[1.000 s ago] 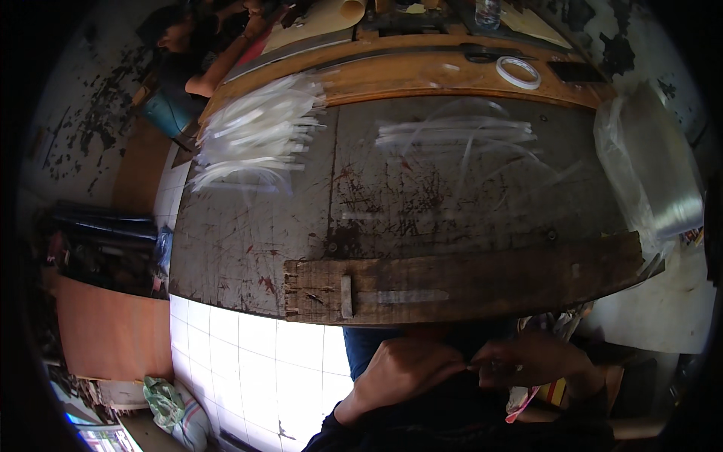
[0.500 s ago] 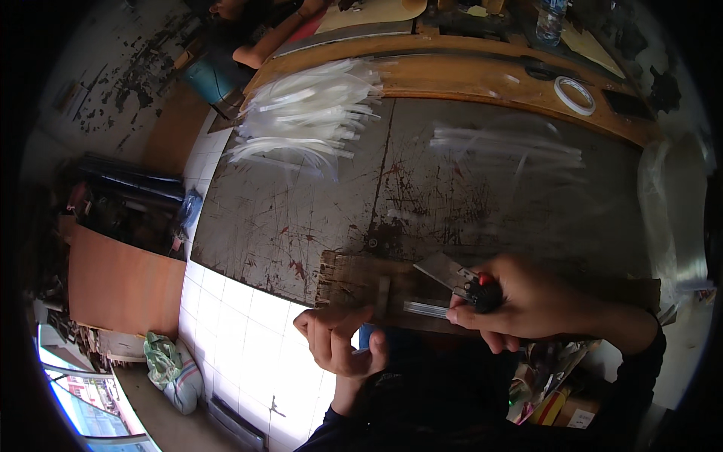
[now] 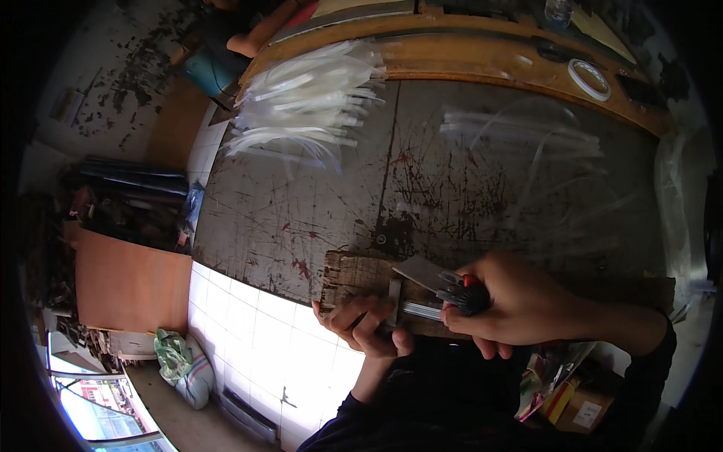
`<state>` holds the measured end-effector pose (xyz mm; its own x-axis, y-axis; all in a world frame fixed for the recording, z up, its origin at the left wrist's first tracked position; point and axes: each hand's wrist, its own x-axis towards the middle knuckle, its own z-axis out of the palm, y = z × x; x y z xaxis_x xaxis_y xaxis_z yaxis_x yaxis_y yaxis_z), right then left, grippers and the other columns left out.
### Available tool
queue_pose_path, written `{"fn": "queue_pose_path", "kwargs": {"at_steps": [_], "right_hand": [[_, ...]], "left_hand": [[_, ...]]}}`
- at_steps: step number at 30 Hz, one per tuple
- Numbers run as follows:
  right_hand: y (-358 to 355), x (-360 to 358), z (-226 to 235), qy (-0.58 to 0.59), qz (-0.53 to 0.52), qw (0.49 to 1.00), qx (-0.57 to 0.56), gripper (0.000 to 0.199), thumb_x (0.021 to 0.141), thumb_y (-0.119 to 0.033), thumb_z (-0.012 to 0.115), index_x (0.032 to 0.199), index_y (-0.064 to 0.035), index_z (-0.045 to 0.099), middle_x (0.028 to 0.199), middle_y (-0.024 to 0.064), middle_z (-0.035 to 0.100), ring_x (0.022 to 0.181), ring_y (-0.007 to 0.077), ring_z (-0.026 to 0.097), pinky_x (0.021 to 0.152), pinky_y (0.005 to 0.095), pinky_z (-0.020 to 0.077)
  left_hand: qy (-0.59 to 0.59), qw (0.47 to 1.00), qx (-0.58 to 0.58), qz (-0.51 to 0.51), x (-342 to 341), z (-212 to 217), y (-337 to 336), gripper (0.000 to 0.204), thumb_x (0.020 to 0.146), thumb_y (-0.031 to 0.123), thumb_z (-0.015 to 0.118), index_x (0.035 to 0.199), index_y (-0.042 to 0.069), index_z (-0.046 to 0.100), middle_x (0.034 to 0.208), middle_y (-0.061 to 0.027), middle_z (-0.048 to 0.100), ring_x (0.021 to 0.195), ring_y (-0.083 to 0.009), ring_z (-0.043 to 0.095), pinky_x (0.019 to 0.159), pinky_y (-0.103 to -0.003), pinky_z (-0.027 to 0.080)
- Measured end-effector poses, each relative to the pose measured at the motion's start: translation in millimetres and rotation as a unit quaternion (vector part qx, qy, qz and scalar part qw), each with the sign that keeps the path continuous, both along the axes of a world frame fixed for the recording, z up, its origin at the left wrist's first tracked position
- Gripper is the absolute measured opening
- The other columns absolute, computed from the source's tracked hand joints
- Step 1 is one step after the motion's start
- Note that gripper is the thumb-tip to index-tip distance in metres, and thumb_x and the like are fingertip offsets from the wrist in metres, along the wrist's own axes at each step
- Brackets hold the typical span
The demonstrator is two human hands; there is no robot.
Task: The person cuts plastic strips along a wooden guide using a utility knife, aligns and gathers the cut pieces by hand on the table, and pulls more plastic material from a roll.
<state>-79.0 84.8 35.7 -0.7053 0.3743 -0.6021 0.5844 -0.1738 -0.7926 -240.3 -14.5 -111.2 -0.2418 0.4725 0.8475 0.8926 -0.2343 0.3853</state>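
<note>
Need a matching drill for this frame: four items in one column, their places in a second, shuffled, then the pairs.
Items:
1. pile of white strips
2. roll of tape
3. wooden block
4. knife

Places:
A. near edge of the table, under the left hand
B. far left of the tabletop
C. held in the right hand
D. on the wooden ledge, far right

Pairs: 1-B, 2-D, 3-A, 4-C

Head camera (1 view) — looks down, close.
</note>
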Motion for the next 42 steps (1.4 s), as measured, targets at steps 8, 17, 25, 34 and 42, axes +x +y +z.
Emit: {"fn": "queue_pose_path", "kwargs": {"at_steps": [8,17,25,34,42], "right_hand": [[1,-1,0,0.007,-0.005,1.000,-0.024,0.023,0.083,-0.017,0.056,0.076,0.0051,0.055,0.050,0.0050,0.056,0.040,0.0102,0.055,0.038,0.0219,0.0440],[3,-1,2,0.003,0.015,1.000,-0.020,0.022,0.084,-0.017,0.056,0.074,0.0035,0.056,0.051,0.0042,0.057,0.040,0.0095,0.055,0.038,0.0213,0.0452],[2,-1,-4,0.004,0.025,1.000,-0.011,0.025,0.087,-0.023,0.054,0.078,0.0005,0.055,0.049,0.0020,0.056,0.041,0.0082,0.055,0.037,0.0205,0.0443],[1,-1,-4,0.015,0.009,1.000,-0.003,0.027,0.085,-0.017,0.054,0.067,0.0030,0.054,0.049,0.0052,0.056,0.040,0.0102,0.055,0.037,0.0209,0.0443],[2,-1,1,0.004,0.008,1.000,0.003,0.025,0.085,-0.017,0.054,0.072,0.0046,0.054,0.051,0.0061,0.057,0.041,0.0103,0.055,0.037,0.0213,0.0443]], "left_hand": [[0.001,1.000,0.029,0.009,-1,-4,3,0.029,0.081,0.042,0.038,0.083,0.016,0.050,0.086,-0.0021,0.047,0.092,-0.0198,0.044,0.098,-0.058,0.019],[0.036,0.999,0.017,0.019,-1,1,5,0.033,0.085,0.045,0.028,0.084,0.017,0.045,0.085,-0.0026,0.041,0.090,-0.0163,0.043,0.100,-0.053,0.022],[0.028,0.999,0.005,0.024,-1,-2,1,0.032,0.084,0.045,0.030,0.084,0.017,0.046,0.086,-0.0028,0.041,0.090,-0.0157,0.042,0.100,-0.053,0.021],[0.054,0.976,0.208,-0.033,10,-3,18,0.034,0.085,0.046,0.026,0.085,0.022,0.050,0.077,0.0051,0.054,0.096,-0.0152,0.044,0.105,-0.056,0.004],[0.055,0.997,0.045,0.004,21,3,2,0.038,0.084,0.046,0.026,0.084,0.018,0.051,0.070,0.0102,0.062,0.107,-0.0169,0.038,0.105,-0.056,-0.002]]}}
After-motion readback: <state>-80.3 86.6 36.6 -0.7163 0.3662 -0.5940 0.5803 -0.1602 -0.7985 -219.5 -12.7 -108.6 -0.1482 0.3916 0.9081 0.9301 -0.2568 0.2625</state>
